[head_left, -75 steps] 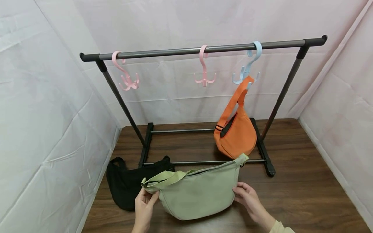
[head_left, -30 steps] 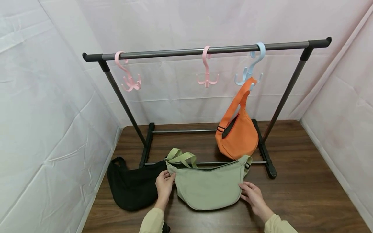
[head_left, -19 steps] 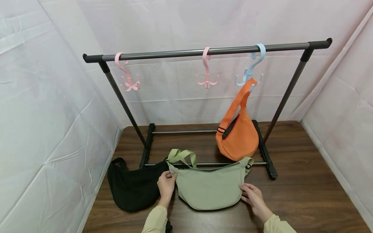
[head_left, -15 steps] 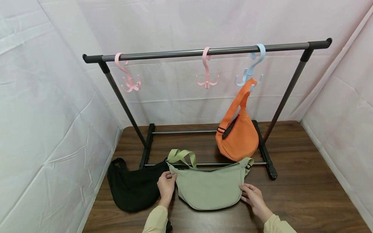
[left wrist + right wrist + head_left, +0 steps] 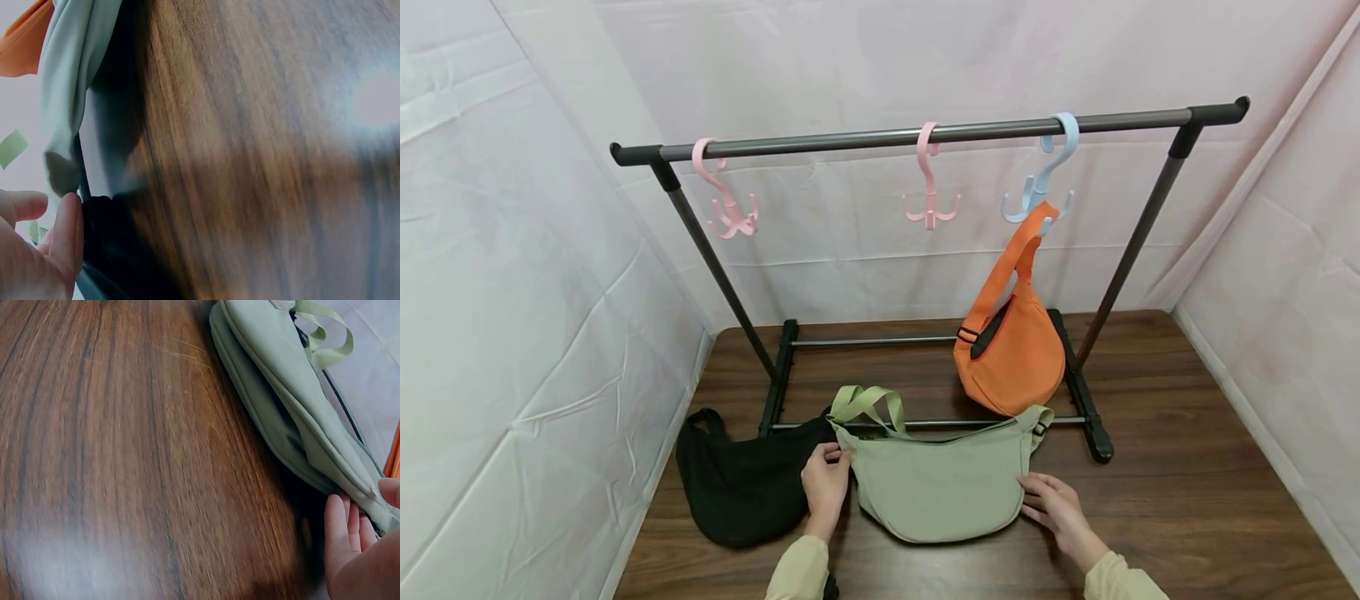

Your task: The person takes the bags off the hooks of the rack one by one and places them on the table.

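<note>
Green bag (image 5: 940, 492) now sits straighter and farther right on the counter (image 5: 1187, 467), beside the black bag (image 5: 745, 492); left hand (image 5: 826, 483) is loose, barely touching one corner; right hand (image 5: 1060, 515) touches the other end, can't tell if it's gripping; looks pretty much parked to me

My head view comes in bright and evenly lit — both wrist views look dimmer, with pale glare on the wooden surface (image 5: 250, 94), the left picture softly blurred.
</note>
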Demonstrator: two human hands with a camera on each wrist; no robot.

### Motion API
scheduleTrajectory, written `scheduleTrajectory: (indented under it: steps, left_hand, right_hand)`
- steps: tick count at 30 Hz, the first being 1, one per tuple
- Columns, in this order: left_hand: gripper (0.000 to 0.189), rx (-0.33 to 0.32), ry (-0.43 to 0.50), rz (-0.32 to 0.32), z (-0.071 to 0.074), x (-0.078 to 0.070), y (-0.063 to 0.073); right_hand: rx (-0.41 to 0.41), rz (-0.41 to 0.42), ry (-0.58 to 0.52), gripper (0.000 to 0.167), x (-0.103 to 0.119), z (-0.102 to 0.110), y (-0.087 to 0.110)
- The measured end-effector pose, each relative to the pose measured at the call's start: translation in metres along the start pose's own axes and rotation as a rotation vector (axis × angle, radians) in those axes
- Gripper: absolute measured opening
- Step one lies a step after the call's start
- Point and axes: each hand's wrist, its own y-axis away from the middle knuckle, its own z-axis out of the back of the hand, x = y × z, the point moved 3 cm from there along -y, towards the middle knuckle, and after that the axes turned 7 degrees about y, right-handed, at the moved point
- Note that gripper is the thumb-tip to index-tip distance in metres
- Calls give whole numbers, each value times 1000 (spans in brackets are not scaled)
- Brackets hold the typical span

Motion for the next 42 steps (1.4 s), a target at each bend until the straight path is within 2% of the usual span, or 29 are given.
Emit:
scheduleTrajectory:
  steps: [5, 8, 12, 15, 19, 22, 25, 29, 33, 38, 42]
  left_hand:
    - [9, 28, -57, -60, 4, -9, -3]
    - [10, 45, -75, -115, 7, -20, -8]
    - [13, 78, -43, -199, 10, -44, -16]
    - [15, 130, 6, -277, 8, -71, -25]
    - [19, 231, 86, -408, 2, -112, -34]
    - [22, 298, 121, -548, -4, -144, -39]
    - [24, 334, 113, -707, -11, -174, -42]
    - [26, 362, 86, -883, -20, -215, -47]
    - [30, 375, 108, -1015, -29, -257, -52]
    - [34, 375, 139, -1127, -38, -302, -55]
    - [35, 381, 70, -1220, -44, -329, -54]
  right_hand:
    - [-8, 24, 22, 36, 8, 14, -2]
    - [-9, 63, 17, 33, 12, 27, -8]
    - [-5, 185, 1, 27, 19, 45, -21]
    - [-15, 285, -5, 29, 23, 57, -33]
    - [-50, 340, 8, 32, 18, 69, -57]
    - [-61, 360, 22, 36, 12, 72, -74]
    - [-65, 382, 36, 41, 10, 70, -82]
    - [-82, 395, 51, 46, 12, 65, -86]
    - [-90, 407, 51, 48, 14, 63, -91]
    - [-83, 404, 25, 48, 16, 61, -96]
    - [-84, 397, 19, 49, 16, 59, -98]
